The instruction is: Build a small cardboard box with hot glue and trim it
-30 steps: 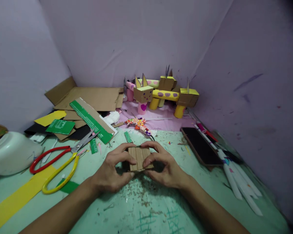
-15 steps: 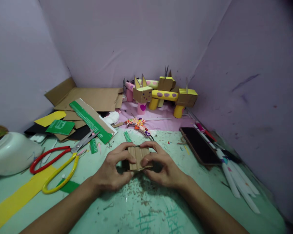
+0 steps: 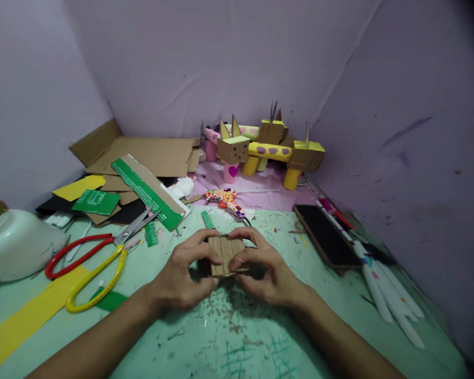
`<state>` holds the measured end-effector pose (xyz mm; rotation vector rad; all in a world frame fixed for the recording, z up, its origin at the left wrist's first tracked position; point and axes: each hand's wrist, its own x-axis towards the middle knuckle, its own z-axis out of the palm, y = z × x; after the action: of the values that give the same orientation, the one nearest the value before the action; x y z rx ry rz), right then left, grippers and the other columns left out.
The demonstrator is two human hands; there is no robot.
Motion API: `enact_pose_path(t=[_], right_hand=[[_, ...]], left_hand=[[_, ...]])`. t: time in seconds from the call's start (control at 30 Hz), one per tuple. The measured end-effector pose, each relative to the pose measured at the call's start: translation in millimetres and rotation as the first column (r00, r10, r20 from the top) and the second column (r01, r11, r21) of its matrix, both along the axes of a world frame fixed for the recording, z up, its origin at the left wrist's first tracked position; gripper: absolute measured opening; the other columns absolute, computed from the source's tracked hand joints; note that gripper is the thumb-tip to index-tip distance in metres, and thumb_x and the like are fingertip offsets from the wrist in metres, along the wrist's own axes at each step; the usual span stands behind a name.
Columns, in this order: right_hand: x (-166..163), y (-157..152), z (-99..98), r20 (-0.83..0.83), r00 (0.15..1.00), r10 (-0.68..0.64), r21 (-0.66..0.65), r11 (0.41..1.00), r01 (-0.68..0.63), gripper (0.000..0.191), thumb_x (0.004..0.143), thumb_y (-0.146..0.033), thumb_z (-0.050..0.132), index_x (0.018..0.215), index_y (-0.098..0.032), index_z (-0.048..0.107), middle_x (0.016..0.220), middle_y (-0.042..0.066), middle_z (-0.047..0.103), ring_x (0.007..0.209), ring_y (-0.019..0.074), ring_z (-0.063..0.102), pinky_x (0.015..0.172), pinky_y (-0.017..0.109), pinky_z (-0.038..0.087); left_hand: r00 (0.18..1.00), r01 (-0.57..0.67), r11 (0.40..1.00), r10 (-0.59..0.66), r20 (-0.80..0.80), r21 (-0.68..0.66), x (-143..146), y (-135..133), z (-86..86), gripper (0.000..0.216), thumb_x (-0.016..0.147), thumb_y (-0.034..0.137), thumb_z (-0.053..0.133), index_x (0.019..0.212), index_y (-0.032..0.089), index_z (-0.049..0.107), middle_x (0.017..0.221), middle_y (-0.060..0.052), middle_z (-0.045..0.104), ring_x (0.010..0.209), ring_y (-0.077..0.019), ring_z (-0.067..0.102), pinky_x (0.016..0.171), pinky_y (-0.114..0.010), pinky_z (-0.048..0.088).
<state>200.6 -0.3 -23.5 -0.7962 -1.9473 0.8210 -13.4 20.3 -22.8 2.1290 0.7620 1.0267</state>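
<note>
Both hands grip a small square of corrugated cardboard [image 3: 225, 251] just above the green cutting mat [image 3: 237, 337]. My left hand [image 3: 181, 276] pinches its left edge, thumb on top and fingers curled beneath. My right hand [image 3: 264, 271] pinches the right edge the same way. The piece sits between the two thumbs, its ribbed face up. What lies under it is hidden by my fingers.
Red and yellow scissors [image 3: 90, 266] lie left of my hands, over a yellow paper strip [image 3: 19, 329]. A white container [image 3: 18, 245] sits far left. Cardboard sheets [image 3: 150, 155] and green scraps are behind. Cardboard animal figures [image 3: 260, 150] stand at the back. A dark phone [image 3: 326, 237] and white pens [image 3: 387, 295] lie right.
My hands stay on the cardboard piece; the fingers shift slightly on it. The view has tipped a little, nothing else has moved.
</note>
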Motion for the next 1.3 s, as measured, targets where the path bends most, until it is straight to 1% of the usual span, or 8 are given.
enact_pose_path(t=[0.17,0.33,0.5,0.6,0.7,0.9,1.13,1.3], right_hand=[[-1,0,1.9,-0.015,1.000,0.006,-0.005,1.000,-0.006,0.022,0.070,-0.003,0.063,0.082,-0.022,0.065,0.123,0.008,0.047,0.116,0.0248,0.053,0.092,0.041,0.048],[0,1,0.6,-0.012,1.000,0.002,-0.005,1.000,-0.002,0.023,0.070,-0.002,0.064,0.083,-0.021,0.065,0.124,0.009,0.047,0.117,0.0247,0.053,0.095,0.041,0.047],[1,0,4.7,0.011,1.000,-0.014,0.008,1.000,0.014,0.022,0.071,-0.005,0.064,0.085,-0.021,0.060,0.122,0.010,0.052,0.118,0.0252,0.053,0.097,0.042,0.045],[2,0,9.2,0.022,1.000,-0.012,0.022,1.000,0.011,0.019,0.072,-0.009,0.064,0.086,-0.021,0.061,0.121,0.011,0.055,0.116,0.0255,0.055,0.095,0.041,0.047],[3,-1,10.8,0.020,0.999,-0.038,0.050,0.998,0.037,0.017,0.072,-0.009,0.064,0.085,-0.021,0.061,0.121,0.012,0.057,0.114,0.0251,0.058,0.094,0.041,0.048],[7,1,7.0,0.022,0.999,-0.038,0.075,0.997,0.036,0.013,0.072,-0.011,0.067,0.078,-0.020,0.061,0.121,0.011,0.060,0.109,0.0236,0.062,0.092,0.039,0.050],[9,3,5.5,0.038,0.999,-0.018,0.077,0.997,0.015,0.013,0.070,-0.009,0.067,0.077,-0.019,0.063,0.120,0.012,0.060,0.110,0.0237,0.063,0.092,0.038,0.051],[8,2,1.0,0.019,1.000,-0.023,0.080,0.997,0.021,0.015,0.070,-0.008,0.068,0.077,-0.020,0.062,0.122,0.011,0.059,0.111,0.0233,0.062,0.093,0.038,0.050]], left_hand=[[1.000,0.005,1.000,-0.005,-0.005,0.000,0,1,0.3,0.021,0.064,0.013,0.061,0.084,0.019,0.061,0.121,-0.014,0.057,0.109,-0.0298,0.060,0.084,-0.044,0.053],[1.000,0.004,1.000,-0.004,0.014,0.016,0,1,1.0,0.020,0.066,0.014,0.063,0.086,0.019,0.060,0.120,-0.014,0.057,0.108,-0.0286,0.060,0.085,-0.042,0.052],[1.000,-0.002,1.000,0.003,-0.009,0.014,-1,0,-1.2,0.022,0.066,0.013,0.065,0.087,0.019,0.059,0.122,-0.014,0.056,0.110,-0.0280,0.058,0.088,-0.042,0.051],[1.000,0.001,1.000,-0.001,0.002,0.012,-1,0,-2.5,0.025,0.066,0.012,0.064,0.088,0.020,0.058,0.123,-0.013,0.055,0.111,-0.0280,0.058,0.087,-0.041,0.051],[1.000,0.003,1.000,-0.003,0.000,0.016,0,0,-1.7,0.025,0.066,0.011,0.064,0.088,0.020,0.058,0.123,-0.013,0.055,0.110,-0.0272,0.059,0.085,-0.040,0.052],[1.000,0.019,1.000,-0.019,0.002,0.012,1,1,0.0,0.026,0.065,0.009,0.064,0.088,0.020,0.058,0.123,-0.013,0.055,0.110,-0.0266,0.060,0.085,-0.038,0.052],[1.000,0.015,1.000,-0.015,-0.015,0.005,-1,0,0.2,0.025,0.065,0.010,0.064,0.087,0.020,0.058,0.124,-0.014,0.055,0.111,-0.0282,0.060,0.086,-0.040,0.052],[1.000,-0.009,1.000,0.010,-0.030,0.030,0,-2,0.0,0.026,0.065,0.008,0.063,0.087,0.020,0.056,0.123,-0.014,0.054,0.110,-0.0274,0.060,0.085,-0.037,0.052]])
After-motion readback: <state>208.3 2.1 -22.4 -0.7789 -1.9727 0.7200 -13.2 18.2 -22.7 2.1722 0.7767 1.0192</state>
